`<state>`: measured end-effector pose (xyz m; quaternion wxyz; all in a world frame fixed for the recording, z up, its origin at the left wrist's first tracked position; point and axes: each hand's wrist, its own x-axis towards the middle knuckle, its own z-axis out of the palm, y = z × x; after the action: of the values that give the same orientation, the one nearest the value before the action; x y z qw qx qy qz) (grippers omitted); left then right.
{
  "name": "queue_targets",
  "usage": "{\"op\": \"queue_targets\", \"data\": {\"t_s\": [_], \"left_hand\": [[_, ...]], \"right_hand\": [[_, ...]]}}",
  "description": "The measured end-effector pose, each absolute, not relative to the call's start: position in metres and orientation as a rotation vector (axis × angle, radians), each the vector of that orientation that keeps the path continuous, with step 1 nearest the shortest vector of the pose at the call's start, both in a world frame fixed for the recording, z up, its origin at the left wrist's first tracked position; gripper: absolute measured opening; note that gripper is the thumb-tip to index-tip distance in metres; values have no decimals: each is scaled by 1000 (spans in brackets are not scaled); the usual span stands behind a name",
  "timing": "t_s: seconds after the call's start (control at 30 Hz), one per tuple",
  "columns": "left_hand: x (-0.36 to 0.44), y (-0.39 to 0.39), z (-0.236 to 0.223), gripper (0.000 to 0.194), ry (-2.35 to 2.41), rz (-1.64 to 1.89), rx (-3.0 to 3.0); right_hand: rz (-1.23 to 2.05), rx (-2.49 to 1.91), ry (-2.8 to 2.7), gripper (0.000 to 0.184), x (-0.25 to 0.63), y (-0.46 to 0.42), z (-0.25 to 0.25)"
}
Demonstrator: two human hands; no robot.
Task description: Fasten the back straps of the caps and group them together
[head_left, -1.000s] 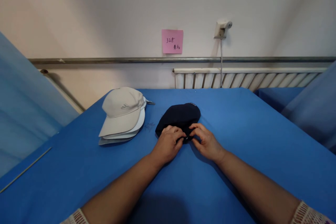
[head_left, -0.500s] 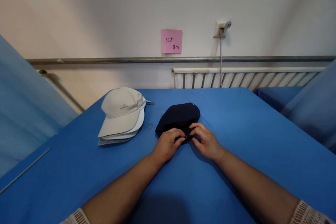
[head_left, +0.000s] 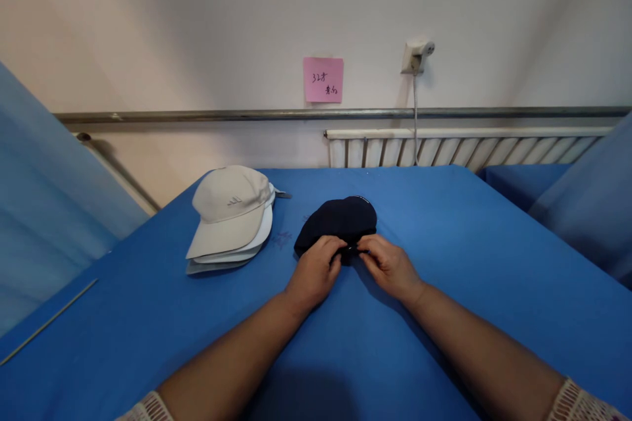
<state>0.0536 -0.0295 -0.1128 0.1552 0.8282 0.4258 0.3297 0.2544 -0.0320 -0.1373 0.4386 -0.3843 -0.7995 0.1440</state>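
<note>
Dark cap (head_left: 338, 218) on blue table (head_left: 419, 204), 3 o'clock of pale cap stack (head_left: 230, 210): left hand (head_left: 315, 271) at its 7, right hand (head_left: 394, 268) at its 5, pinching near edge, now slightly raised, likely better worked.

A blue-covered table (head_left: 434, 223) carries a dark cap (head_left: 336, 218), which lies just beyond the left hand (head_left: 316, 271) and the right hand (head_left: 390, 268), its near edge touched by the fingers of both. To the left of the left hand and farther out, near it but apart, sits a stack of pale caps (head_left: 230, 204), brims toward the near side, with dark marks (head_left: 282, 239) on the cover between stack and dark cap. Well apart from the left hand, far out to its left, a thin stick (head_left: 48, 322) lies slantwise along the table's side.
</note>
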Motion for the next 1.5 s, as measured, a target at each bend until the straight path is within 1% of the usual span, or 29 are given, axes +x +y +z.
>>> {"op": "queue_targets", "data": {"t_s": [0.2, 0.4, 0.47, 0.57, 0.73, 1.03, 1.13, 1.23, 1.37, 1.5], "left_hand": [[53, -27, -108, 26, 1263, 848, 2288], [55, -27, -99, 25, 1157, 650, 2053], [55, -29, -98, 23, 1137, 649, 2020], [57, -31, -99, 27, 1136, 651, 2020], [59, -30, -100, 25, 1102, 692, 1955], [58, -25, -100, 22, 965, 682, 1675], [59, -25, -103, 25, 1001, 771, 1534], [59, -25, -104, 28, 1100, 906, 1429], [59, -23, -105, 30, 1125, 977, 1375], [59, -23, -108, 30, 1123, 972, 1416]], "right_hand": [[332, -1050, -2039, 21, 252, -35, -131], [551, -1189, -2000, 19, 254, -30, -136], [630, -1209, -1974, 19, 255, -27, -139], [729, -1217, -1939, 21, 255, -22, -143], [820, -1176, -1883, 23, 255, -21, -147], [709, -1068, -1811, 20, 250, -26, -147], [774, -1059, -1661, 12, 246, -27, -148], [784, -1027, -1488, 12, 244, -28, -147], [643, -979, -1605, 8, 240, -34, -141], [602, -1005, -1622, 5, 236, -38, -141]]}}
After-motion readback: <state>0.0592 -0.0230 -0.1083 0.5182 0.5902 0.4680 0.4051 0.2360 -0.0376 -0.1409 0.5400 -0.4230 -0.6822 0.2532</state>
